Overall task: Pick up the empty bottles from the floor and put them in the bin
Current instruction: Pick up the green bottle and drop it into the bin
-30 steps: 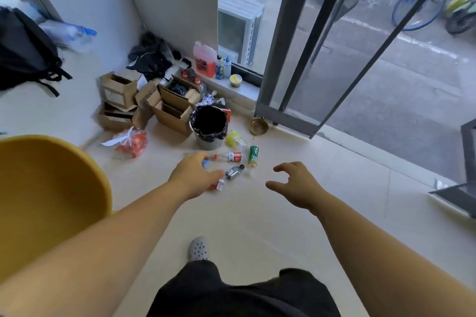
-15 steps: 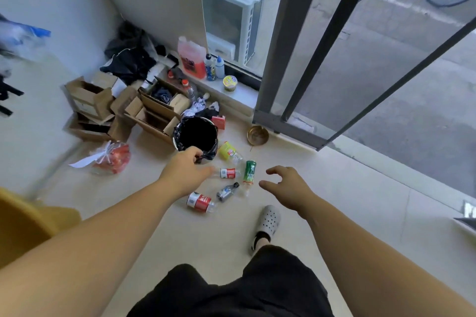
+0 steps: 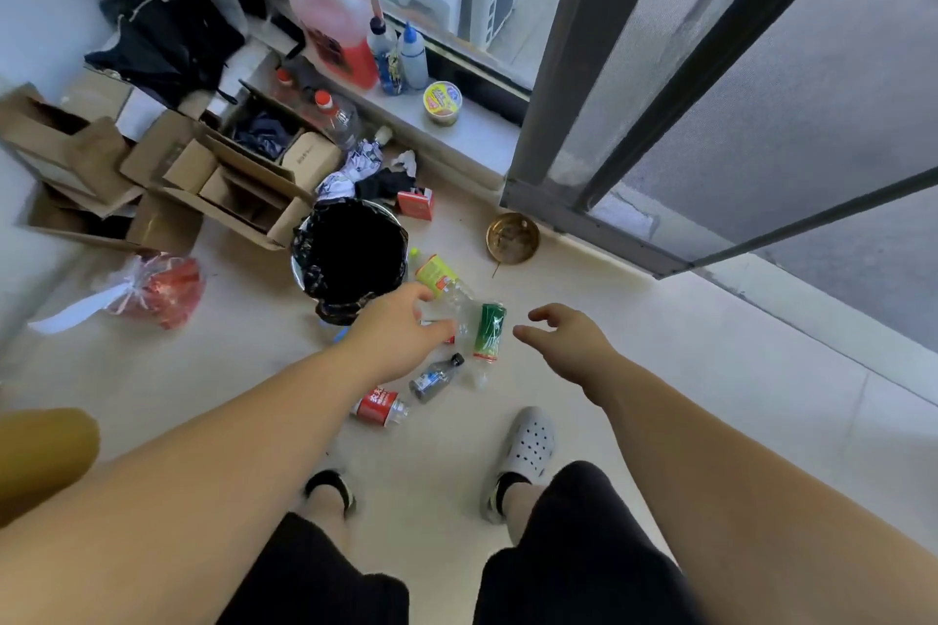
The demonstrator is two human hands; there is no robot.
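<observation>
Several empty bottles lie on the pale floor in front of a bin (image 3: pixel 304 244) lined with a black bag. A yellow-labelled bottle (image 3: pixel 437 275) lies next to the bin, a green-labelled bottle (image 3: pixel 489 331) to its right, a small dark-capped bottle (image 3: pixel 434 379) and a red-labelled bottle (image 3: pixel 379 408) nearer my feet. My left hand (image 3: pixel 395 333) hovers over the bottles with fingers apart, partly covering another red-labelled one. My right hand (image 3: pixel 568 343) is open, just right of the green-labelled bottle, touching nothing.
Open cardboard boxes (image 3: pixel 213 178) stand left of the bin, a red tied bag (image 3: pixel 157 290) on the floor further left. A brass dish (image 3: pixel 512 239) sits by the sliding door frame (image 3: pixel 553 127). Jugs and bottles line the sill (image 3: pixel 472 127). My feet stand below the bottles.
I have stepped closer and the view has tilted down. Both hands have reached further forward over the bottles; the left hand now covers one bottle. No bottle has moved.
</observation>
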